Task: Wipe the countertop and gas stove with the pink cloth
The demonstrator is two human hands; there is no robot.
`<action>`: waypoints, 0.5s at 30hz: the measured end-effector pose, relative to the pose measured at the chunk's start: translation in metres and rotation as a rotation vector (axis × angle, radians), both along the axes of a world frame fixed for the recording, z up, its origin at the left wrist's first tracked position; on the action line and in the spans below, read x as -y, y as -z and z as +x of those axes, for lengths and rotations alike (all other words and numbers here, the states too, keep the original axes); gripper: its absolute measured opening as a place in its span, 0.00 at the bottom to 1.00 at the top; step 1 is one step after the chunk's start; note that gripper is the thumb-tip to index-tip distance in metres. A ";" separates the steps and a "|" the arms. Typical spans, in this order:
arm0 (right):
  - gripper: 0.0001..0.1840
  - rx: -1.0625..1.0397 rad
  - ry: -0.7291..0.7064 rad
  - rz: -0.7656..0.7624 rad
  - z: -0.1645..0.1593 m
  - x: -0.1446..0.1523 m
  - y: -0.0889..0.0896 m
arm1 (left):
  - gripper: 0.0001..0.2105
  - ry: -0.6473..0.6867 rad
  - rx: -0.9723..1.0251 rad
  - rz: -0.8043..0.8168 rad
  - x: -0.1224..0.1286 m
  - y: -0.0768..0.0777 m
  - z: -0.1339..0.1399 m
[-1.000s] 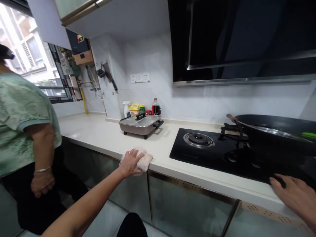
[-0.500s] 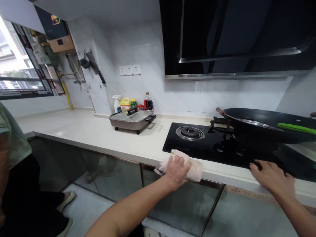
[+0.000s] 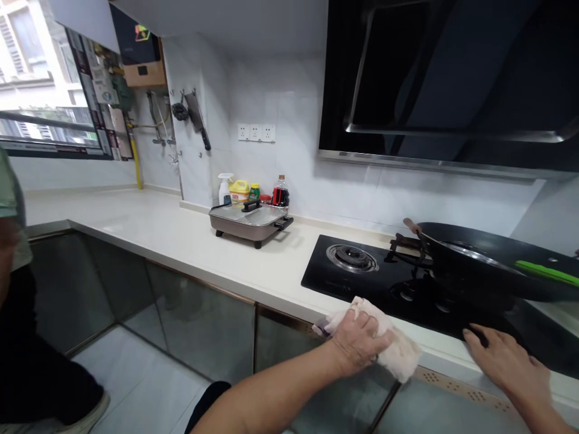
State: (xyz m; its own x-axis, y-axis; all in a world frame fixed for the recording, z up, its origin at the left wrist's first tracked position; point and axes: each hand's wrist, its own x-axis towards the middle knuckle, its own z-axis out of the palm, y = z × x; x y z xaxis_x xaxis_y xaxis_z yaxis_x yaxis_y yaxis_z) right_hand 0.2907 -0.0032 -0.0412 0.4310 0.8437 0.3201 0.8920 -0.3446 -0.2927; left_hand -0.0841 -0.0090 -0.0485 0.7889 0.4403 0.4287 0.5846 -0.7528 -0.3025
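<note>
My left hand (image 3: pixel 360 342) is closed on a pale pinkish-white cloth (image 3: pixel 398 354), which lies over the front edge of the counter just before the gas stove. Part of the cloth hangs down over the edge. Farther right, my right hand (image 3: pixel 509 361) rests with fingers stretched out at the front edge of the black glass gas stove (image 3: pixel 339 286), holding nothing. On the stove's right side stands a large black wok (image 3: pixel 470 271), with a bright green handle (image 3: pixel 547 272) lying in it. The left burner (image 3: pixel 353 258) is bare.
An electric pan with a glass lid (image 3: pixel 248 228) stands on the white counter (image 3: pixel 181 241), left of the stove. Bottles (image 3: pixel 280 191) line the wall behind it. A range hood (image 3: pixel 443 160) hangs above. A cleaver (image 3: pixel 197 120) hangs on the wall. Another person (image 3: pixel 27 337) stands at far left.
My left hand has slid the cloth to the right along the counter edge. My right hand stays at the stove's edge. The view has shifted, and the person at left has moved further out of frame.
</note>
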 end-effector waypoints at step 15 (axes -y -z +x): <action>0.37 0.021 -0.013 0.039 -0.005 -0.005 0.007 | 0.36 -0.558 0.095 0.005 -0.022 -0.018 -0.294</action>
State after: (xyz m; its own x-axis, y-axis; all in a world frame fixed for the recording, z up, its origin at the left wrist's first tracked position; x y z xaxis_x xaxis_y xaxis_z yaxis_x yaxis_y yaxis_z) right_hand 0.2861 0.0022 -0.0482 0.4130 0.8357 0.3620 0.9023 -0.3215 -0.2872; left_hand -0.3779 0.0135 -0.0309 0.3945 0.7774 0.4898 0.9186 -0.3201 -0.2318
